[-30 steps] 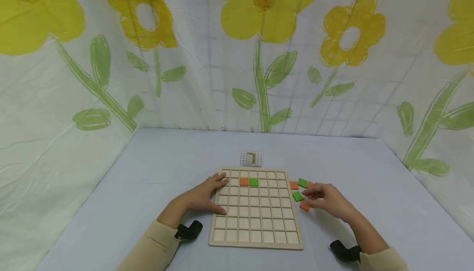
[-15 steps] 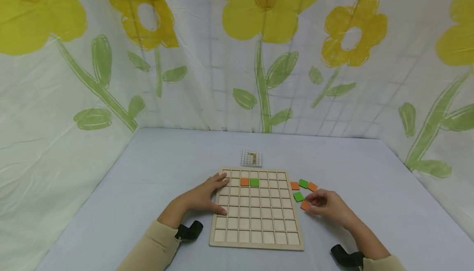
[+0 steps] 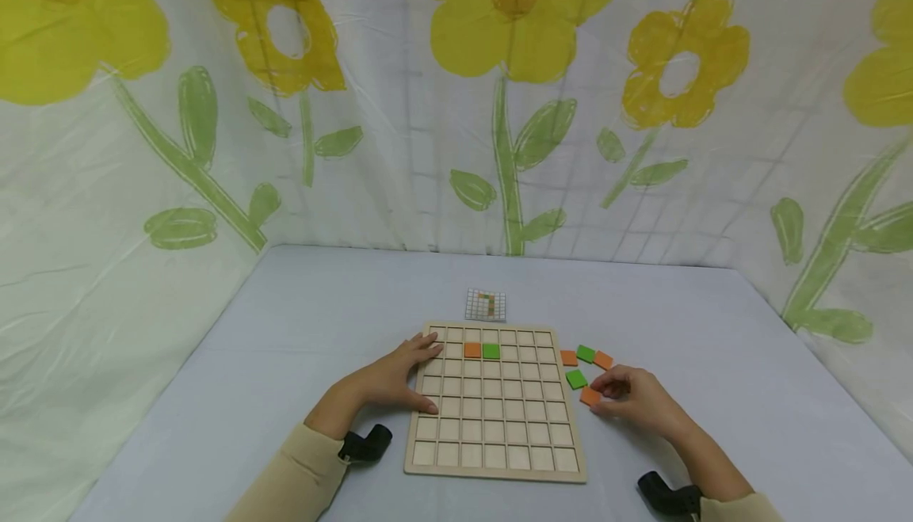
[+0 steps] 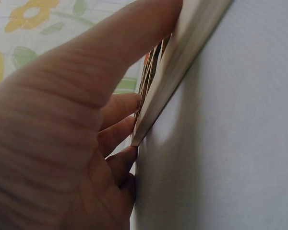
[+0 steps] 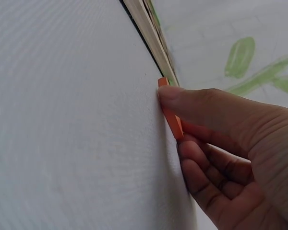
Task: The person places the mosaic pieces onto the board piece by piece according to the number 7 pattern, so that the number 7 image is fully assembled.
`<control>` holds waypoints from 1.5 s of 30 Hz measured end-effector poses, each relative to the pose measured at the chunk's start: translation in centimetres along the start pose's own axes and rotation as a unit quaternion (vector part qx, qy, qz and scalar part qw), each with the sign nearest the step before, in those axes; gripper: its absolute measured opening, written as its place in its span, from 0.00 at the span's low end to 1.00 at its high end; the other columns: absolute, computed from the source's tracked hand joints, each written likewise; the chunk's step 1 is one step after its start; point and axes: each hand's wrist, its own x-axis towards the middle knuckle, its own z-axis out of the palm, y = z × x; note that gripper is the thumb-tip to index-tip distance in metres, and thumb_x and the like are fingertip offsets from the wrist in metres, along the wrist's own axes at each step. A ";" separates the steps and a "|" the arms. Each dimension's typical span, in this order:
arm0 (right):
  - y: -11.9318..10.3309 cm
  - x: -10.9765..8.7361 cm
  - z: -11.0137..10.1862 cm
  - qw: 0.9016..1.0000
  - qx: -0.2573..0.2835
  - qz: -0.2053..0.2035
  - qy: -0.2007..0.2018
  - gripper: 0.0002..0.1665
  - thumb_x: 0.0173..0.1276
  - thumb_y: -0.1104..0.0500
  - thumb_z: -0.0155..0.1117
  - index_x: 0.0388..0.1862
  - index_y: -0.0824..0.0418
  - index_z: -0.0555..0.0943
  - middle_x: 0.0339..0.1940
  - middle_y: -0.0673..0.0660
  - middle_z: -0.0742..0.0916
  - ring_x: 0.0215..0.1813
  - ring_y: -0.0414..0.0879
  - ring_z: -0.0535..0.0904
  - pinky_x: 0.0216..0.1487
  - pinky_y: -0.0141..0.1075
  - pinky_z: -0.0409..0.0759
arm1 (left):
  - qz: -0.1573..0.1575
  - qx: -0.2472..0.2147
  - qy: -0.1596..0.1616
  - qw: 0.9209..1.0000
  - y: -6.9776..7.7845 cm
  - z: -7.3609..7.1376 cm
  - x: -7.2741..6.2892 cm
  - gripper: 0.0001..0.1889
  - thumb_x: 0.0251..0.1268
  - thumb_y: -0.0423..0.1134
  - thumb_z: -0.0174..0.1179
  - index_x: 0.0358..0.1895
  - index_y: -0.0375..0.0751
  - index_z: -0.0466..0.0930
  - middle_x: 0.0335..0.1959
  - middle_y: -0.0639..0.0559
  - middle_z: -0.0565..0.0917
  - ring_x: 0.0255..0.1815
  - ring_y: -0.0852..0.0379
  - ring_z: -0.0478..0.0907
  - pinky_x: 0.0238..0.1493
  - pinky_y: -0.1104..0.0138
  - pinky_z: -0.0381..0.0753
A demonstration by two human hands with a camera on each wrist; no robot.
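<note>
Resting at the left edge of the wooden grid board (image 3: 494,409), in the head view, the left hand (image 3: 388,375) has its thumb and fingers spread loosely along the frame. On the board's right, the right hand (image 3: 631,399) has its thumb and fingertips drawn together on the near orange tile (image 3: 589,398). Between that tile and the board is the near green tile (image 3: 576,379); farther up the board's right side come the left orange tile (image 3: 568,358), far green tile (image 3: 586,353) and right orange tile (image 3: 603,360). Set into the board, in its second row from the far edge, are the inlaid orange tile (image 3: 472,350) and inlaid green tile (image 3: 490,351), side by side. Beyond the board lies a small pattern card (image 3: 486,305) on the pale worktop (image 3: 342,300).

In the left wrist view, the thumb reaches over the board's frame, with fingertips touching it farther along.

In the right wrist view, thumb and forefinger pinch the near orange tile near the board's edge; whether it is slightly raised is hard to tell.
</note>
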 end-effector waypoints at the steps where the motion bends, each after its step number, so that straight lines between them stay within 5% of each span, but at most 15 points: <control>1: 0.0 0.0 0.0 1.000 -0.004 -0.003 0.000 0.17 0.50 0.58 0.75 0.38 0.63 0.83 0.34 0.52 0.84 0.33 0.33 0.75 0.34 0.27 0.76 | 0.000 0.000 0.000 1.000 0.0 0.0 0.0 0.51 0.42 0.55 0.73 0.71 0.43 0.58 0.76 0.49 0.48 0.77 0.42 0.37 0.71 0.43 0.47; 23: -1.6 2.5 -1.9 0.994 -0.019 -0.097 -0.039 0.12 0.56 0.60 0.70 0.38 0.64 0.82 0.33 0.52 0.83 0.34 0.33 0.76 0.34 0.29 0.77 | 0.002 0.000 0.000 1.000 -0.2 0.0 0.0 0.51 0.42 0.56 0.72 0.71 0.44 0.57 0.76 0.49 0.47 0.77 0.41 0.37 0.71 0.43 0.46; 45: -4.9 7.6 1.0 0.985 0.006 -0.153 -0.077 0.11 0.58 0.62 0.68 0.40 0.65 0.83 0.39 0.58 0.86 0.39 0.43 0.81 0.40 0.32 0.80 | 0.002 0.001 0.002 1.000 -0.1 0.1 0.0 0.51 0.42 0.55 0.72 0.71 0.44 0.58 0.76 0.50 0.48 0.77 0.42 0.37 0.72 0.43 0.47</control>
